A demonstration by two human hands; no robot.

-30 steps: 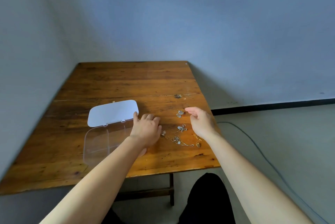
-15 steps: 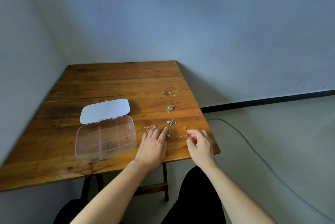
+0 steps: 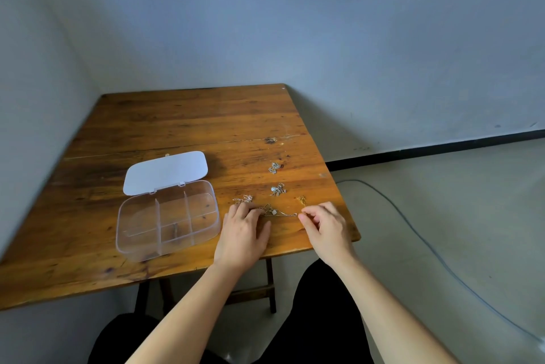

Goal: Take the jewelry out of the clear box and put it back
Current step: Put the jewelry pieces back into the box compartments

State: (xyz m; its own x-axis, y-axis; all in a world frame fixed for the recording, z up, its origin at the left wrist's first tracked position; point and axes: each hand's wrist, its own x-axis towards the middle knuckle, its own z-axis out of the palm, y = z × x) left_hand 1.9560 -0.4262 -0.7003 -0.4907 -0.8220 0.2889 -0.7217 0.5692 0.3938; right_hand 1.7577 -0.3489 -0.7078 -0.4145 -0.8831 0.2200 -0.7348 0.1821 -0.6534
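The clear box (image 3: 138,241) stands open on the wooden table (image 3: 188,124), its white lid (image 3: 165,172) folded back; its compartments look almost bare. Right of it, several small pieces of jewelry lie loose: a silver cluster (image 3: 275,167), a second silver cluster (image 3: 278,189), a gold piece (image 3: 301,200), a pale chain (image 3: 243,199) and a thin necklace (image 3: 278,213) stretched sideways. My left hand (image 3: 243,234) lies flat with its fingertips on the necklace's left end. My right hand (image 3: 324,225) is curled, thumb and forefinger pinched at the necklace's right end.
The jewelry lies near the table's right and front edges. Walls close off the far and left sides of the table. A cable (image 3: 413,234) runs across the floor at the right. My dark-clad legs (image 3: 321,319) are below the table's front edge.
My left hand has come off the box and moved right to the necklace. My right hand has drawn back toward the front edge and pinched at the chain's end. The view shifted too.
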